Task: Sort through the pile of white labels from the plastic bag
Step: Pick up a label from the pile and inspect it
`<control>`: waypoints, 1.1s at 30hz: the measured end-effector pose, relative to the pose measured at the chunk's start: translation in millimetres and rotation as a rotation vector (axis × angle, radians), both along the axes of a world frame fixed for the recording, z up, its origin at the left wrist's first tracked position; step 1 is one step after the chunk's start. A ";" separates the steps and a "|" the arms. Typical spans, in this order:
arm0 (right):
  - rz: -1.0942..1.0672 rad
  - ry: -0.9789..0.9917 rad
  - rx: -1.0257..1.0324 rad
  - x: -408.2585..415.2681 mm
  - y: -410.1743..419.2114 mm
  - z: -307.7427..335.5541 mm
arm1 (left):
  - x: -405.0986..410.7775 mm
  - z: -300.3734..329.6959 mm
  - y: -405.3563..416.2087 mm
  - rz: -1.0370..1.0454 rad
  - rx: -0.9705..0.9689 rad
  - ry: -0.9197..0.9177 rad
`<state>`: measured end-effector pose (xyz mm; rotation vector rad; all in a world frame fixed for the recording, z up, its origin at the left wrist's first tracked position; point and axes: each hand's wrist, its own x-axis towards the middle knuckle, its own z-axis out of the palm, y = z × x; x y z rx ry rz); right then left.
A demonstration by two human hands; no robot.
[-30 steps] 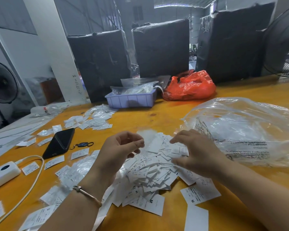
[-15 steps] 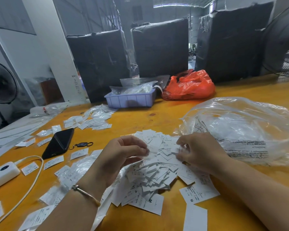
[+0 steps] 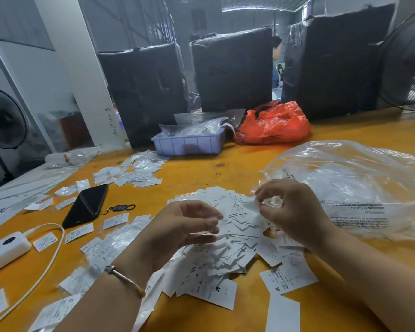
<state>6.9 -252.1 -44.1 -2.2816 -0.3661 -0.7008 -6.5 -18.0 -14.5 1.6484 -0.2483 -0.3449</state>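
both hands over the pile of white labels (image 3: 228, 238) on the worktop (image 3: 225, 168): right hand (image 3: 295, 212) grip pinching a label, left hand (image 3: 175, 233) grip curled, its hold unclear; plastic bag (image 3: 359, 185) just right.

The light is soft and even, a bit dim, with a bluish grey look far back in the room. A bright strip of daylight shows high up at the back. The big clear plastic bag (image 3: 359, 188) shines with white glare. The orange wooden worktop (image 3: 225, 168) has only faint shadows. The wide lens bends the white pillar (image 3: 82, 75) and the edges. Fingers on both hands look a little blurry.
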 end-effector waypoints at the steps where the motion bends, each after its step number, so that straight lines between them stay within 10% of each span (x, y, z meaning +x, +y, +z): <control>1: 0.047 0.020 0.100 -1.3 0.6 1.2 | 0.3 -0.2 -0.2 0.019 0.008 -0.017; 7: 0.356 0.223 0.672 -8.2 5.1 10.2 | 0.8 -0.4 -1.0 0.072 0.041 -0.080; 33: 0.379 -0.011 0.542 -40.0 24.4 30.6 | -7.4 -0.8 -14.8 -0.020 0.018 -0.236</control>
